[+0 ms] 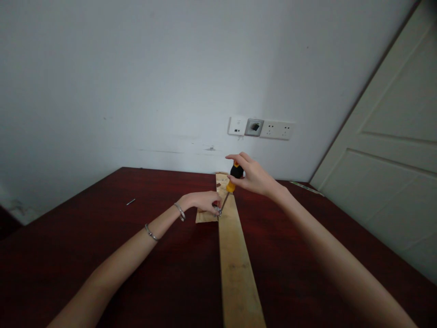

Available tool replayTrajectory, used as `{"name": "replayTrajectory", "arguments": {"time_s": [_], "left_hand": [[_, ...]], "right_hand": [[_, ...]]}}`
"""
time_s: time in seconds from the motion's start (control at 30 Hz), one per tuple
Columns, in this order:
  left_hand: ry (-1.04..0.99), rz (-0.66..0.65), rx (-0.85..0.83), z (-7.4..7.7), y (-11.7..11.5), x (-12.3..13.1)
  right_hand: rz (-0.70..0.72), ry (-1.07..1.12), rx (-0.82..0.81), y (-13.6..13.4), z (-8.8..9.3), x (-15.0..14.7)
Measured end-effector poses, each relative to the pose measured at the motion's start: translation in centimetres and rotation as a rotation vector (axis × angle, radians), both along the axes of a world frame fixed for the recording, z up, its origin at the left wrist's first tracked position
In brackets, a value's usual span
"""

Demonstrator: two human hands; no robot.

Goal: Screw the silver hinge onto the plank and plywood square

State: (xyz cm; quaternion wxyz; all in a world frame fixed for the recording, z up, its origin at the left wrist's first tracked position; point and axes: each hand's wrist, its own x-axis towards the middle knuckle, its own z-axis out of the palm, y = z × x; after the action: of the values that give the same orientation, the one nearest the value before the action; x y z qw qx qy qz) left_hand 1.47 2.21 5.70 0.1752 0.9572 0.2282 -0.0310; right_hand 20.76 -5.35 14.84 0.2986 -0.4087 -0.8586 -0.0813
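Observation:
A yellow and black screwdriver (231, 186) slants down to the left, its handle between the fingers of my right hand (253, 175). Its shaft ends at a small metal piece (219, 212) on the left edge of a long wooden plank (235, 259). My left hand (204, 201) pinches that metal piece, whose exact shape is too small to tell. Under my left hand, a flat light-brown piece (205, 217) sticks out to the left of the plank. Bracelets circle my left wrist and forearm.
The plank lies lengthwise on a dark red table (164, 273). A thin metal rod or screw (130, 202) lies at the left. Behind are a white wall with sockets (276, 130) and, at the right, a pale door (392, 168). A thin strip (305, 187) lies near the back right edge.

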Motion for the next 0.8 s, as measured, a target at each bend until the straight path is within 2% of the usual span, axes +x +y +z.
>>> {"name": "replayTrajectory", "arguments": {"time_s": [0.17, 0.53, 0.7, 0.8], "left_hand": [[-0.045, 0.009, -0.021, -0.5, 0.1, 0.3], [-0.006, 0.018, -0.033, -1.0, 0.1, 0.5], [0.027, 0.012, -0.014, -0.8, 0.1, 0.2], [0.035, 0.003, 0.006, -0.8, 0.1, 0.0]], "right_hand": [[-0.023, 0.019, -0.007, -0.2, 0.1, 0.1], [-0.031, 0.096, 0.044, -0.3, -0.3, 1.3], [-0.135, 0.215, 0.078, -0.1, -1.8, 3.1], [-0.241, 0.257, -0.044, 0.6, -3.5, 4.4]]}}
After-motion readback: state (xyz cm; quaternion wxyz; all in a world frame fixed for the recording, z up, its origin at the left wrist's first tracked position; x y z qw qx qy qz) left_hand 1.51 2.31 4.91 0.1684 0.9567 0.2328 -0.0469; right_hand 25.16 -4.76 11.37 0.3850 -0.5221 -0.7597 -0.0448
